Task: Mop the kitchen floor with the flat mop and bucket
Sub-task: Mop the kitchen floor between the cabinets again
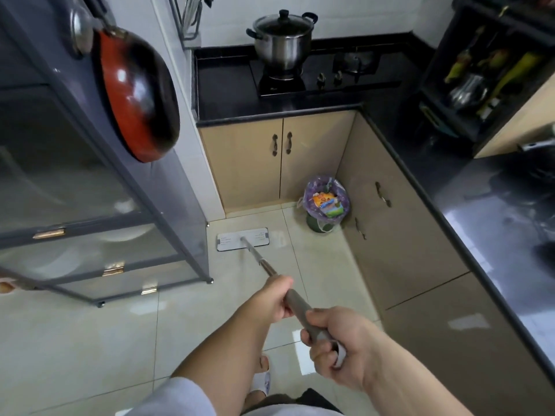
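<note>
Mopping: flat mop head [242,239] lies flat on the floor tiles [90,340] near the cabinet [249,163].
Grip: left hand [271,298] and right hand [336,340] both wrap the handle [295,300].
Technique: keep the pad flat — steer clear of the bin [326,202].
Bucket: not in view.

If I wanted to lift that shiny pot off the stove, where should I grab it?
Probably by the two black side handles on the steel pot, one hand coming in from each side. They stick out on opposite sides just below the lid, so gripping both should keep it level.
</note>
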Tool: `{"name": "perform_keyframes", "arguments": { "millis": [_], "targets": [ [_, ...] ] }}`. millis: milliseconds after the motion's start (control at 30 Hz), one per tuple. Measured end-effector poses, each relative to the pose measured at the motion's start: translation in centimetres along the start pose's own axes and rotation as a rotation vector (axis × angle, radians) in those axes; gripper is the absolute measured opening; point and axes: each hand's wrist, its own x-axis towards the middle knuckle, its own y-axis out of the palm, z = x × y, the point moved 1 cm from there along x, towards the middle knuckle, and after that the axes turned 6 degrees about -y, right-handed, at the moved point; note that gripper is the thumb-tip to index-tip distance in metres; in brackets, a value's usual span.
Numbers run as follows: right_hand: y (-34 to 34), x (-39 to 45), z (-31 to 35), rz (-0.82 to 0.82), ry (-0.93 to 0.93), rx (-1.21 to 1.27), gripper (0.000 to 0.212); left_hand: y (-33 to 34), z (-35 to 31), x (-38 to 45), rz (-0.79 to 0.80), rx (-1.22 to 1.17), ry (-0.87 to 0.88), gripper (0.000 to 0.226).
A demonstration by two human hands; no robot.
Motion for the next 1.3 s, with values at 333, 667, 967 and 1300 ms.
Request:
{"name": "perform_keyframes", "arguments": {
  "millis": [333,667,967,1300],
  "targets": [
    [5.6,6.6,5.3,-0.081,-0.080,-0.076,0.014,-4.1,-8.5,6.0,-0.046,0.165,0.015,0.008],
    [-5.2,-8.0,-3.9,-0.007,-0.031,0.281,0.009,6.0,5.5,-4.6,0.022,0.167,-0.101,0.008],
    [-10.5,-18.4,-5.3,0.175,-0.124,0.534,0.023,13.2,11.7,-13.9,0.335,0.083,-0.115,0.046],
    [-14.8,-11.3,-4.6,0.140,-0.035,0.650,0.033,16.3,8.2,-6.8,0.166,0.217,-0.002,0.015]
  ]
}}
